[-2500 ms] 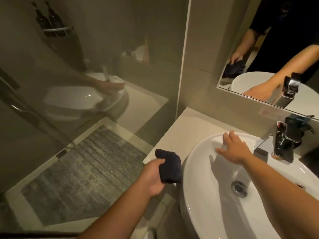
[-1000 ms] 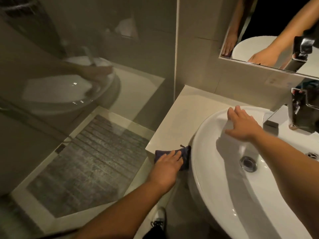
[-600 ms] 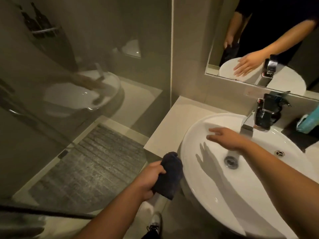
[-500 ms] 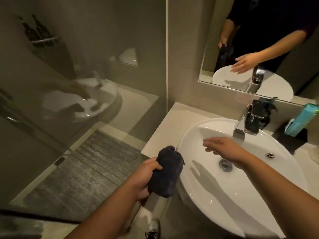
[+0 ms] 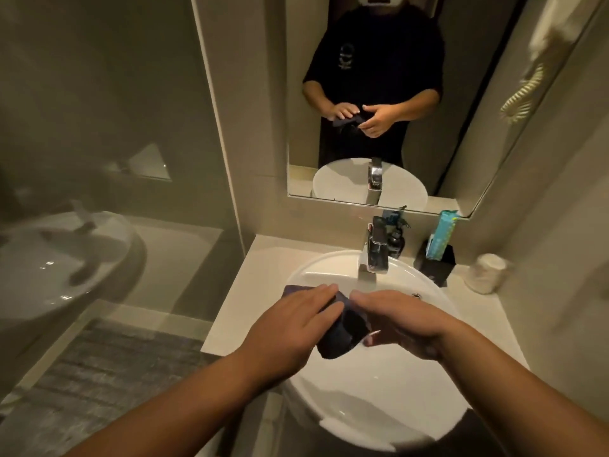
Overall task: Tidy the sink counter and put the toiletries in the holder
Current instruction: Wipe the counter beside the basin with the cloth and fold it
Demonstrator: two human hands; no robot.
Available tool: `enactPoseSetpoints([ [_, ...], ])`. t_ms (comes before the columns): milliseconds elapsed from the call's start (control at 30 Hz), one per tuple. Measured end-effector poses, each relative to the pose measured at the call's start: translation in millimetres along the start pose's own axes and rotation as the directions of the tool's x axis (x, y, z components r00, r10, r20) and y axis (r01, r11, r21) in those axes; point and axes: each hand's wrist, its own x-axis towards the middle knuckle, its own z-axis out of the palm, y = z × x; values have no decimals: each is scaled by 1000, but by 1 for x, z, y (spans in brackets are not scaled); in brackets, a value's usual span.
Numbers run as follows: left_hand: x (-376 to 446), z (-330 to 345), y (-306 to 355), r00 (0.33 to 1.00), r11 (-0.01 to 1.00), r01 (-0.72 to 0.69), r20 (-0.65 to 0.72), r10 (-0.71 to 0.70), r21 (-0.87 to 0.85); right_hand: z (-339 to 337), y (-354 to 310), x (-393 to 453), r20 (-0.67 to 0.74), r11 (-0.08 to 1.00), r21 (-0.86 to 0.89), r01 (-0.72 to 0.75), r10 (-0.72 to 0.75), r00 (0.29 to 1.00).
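A dark blue cloth point(image 5: 342, 334) is held over the white sink basin point(image 5: 379, 404) between both hands. My left hand point(image 5: 290, 328) lies on its left part, fingers flat over it. My right hand point(image 5: 402, 321) grips its right edge from the other side. At the back right of the counter point(image 5: 263, 278) stands a black holder point(image 5: 436, 263) with a teal tube point(image 5: 443, 234) sticking out of it. A dark pump bottle point(image 5: 397, 240) sits behind the tap.
The chrome tap point(image 5: 375, 249) rises at the back of the basin. A pale cup-like container point(image 5: 486, 273) stands right of the holder. A mirror point(image 5: 379, 94) faces me, with a glass shower screen point(image 5: 99, 159) to the left and a grey mat point(image 5: 108, 371) on the floor.
My left hand carried the cloth from the counter's left edge to over the basin. My right hand left the basin rim and took hold of the cloth. The view turned right toward the mirror.
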Motion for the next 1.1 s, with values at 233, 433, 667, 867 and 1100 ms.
enactPoseSetpoints([
  [233,5,21,-24,993,998,-67,94,68,-14,-3,4,5,-267,980,-155,128,-166,949],
  [433,30,8,-43,851,813,435,471,-230,-388,-13,-11,-9,-261,826,-546,141,-327,908],
  [667,78,28,-44,805,781,288,581,116,-555,-11,-1,-50,-275,786,-617,24,-244,930],
  [867,46,16,-10,858,741,337,513,12,-581,2,41,-104,-434,819,-570,-68,-230,871],
  [1100,-36,1,68,826,727,438,556,-93,-529,32,115,-146,-349,846,-532,15,-236,907],
])
